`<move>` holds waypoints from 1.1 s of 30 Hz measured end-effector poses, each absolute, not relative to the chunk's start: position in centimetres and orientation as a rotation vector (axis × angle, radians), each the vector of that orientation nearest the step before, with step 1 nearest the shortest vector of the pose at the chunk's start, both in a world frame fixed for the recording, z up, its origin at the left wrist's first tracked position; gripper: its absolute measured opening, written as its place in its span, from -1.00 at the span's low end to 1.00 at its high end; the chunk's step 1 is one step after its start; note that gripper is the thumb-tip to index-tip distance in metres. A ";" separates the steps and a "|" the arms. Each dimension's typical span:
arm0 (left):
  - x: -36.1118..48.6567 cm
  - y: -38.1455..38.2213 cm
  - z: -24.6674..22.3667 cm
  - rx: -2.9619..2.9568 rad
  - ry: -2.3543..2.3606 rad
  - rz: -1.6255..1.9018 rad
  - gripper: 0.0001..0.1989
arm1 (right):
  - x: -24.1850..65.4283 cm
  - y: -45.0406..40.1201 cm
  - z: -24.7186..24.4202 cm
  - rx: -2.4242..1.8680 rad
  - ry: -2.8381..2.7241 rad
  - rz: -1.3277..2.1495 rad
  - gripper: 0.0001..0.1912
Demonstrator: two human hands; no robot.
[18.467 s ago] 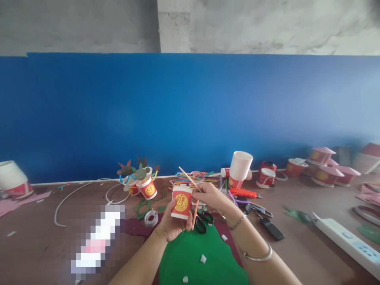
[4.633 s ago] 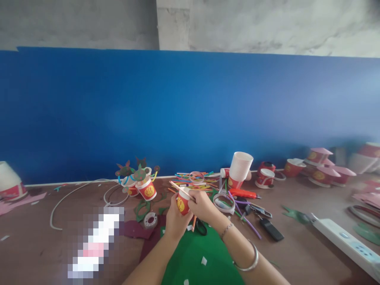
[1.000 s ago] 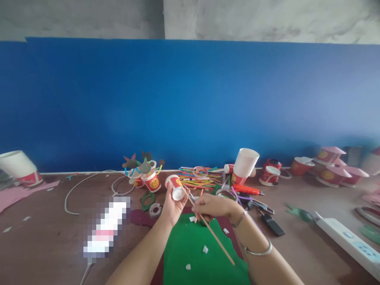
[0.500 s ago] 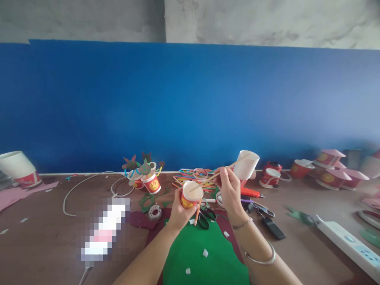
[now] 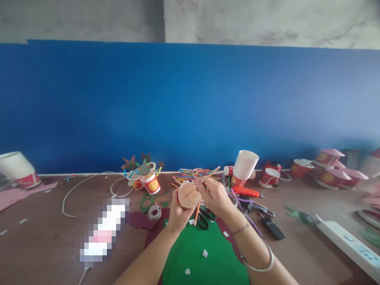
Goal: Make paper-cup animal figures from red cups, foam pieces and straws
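Note:
A red paper cup point(image 5: 187, 201) is in my left hand point(image 5: 177, 215), whose fingers wrap round its side; its pale opening is tipped toward me. My right hand point(image 5: 216, 196) pinches a thin tan-orange stick point(image 5: 210, 174) over the cup. The stick slants down to the left, its lower end inside the rim; whether it touches the inner wall I cannot tell. An orange strip point(image 5: 197, 214) hangs down at the cup's right side. Black-handled scissors point(image 5: 204, 221) lie below the hands on a green sheet point(image 5: 204, 265) with white scraps.
Coloured strips point(image 5: 190, 174) lie behind the cup. A tall cup stack point(image 5: 245, 166) and an orange cutter point(image 5: 246, 192) are to the right; decorated cups point(image 5: 152, 183) and a tape roll point(image 5: 154, 212) to the left. A power strip point(image 5: 347, 245) sits at far right.
My right hand has moved down and left, bringing the stick deeper over the cup. My left hand has tipped the cup's opening further toward me.

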State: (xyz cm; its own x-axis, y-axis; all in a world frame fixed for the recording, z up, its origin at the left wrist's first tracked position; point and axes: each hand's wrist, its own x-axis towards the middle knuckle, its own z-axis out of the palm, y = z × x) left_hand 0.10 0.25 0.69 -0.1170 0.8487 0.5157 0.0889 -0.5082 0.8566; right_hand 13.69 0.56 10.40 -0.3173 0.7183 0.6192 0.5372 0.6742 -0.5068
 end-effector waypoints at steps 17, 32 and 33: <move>0.1 0.2 0.5 1.549 1.038 1.700 -0.50 | 13.7 0.2 10.7 -0.984 -2.067 0.262 -0.72; 0.0 0.3 0.4 1.589 1.079 1.736 -0.48 | 13.7 0.0 10.9 -0.942 -2.069 0.283 -0.76; 0.0 0.3 0.4 1.583 1.081 1.737 -0.48 | 13.7 0.0 10.9 -0.938 -2.065 0.281 -0.76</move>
State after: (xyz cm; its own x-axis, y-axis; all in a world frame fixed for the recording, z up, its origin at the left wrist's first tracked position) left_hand 0.01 0.33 0.42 -0.1577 0.8267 0.5401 0.1196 -0.5269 0.8415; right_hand 13.75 -0.03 10.87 -0.3764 0.7067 0.5991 0.5209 0.6962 -0.4939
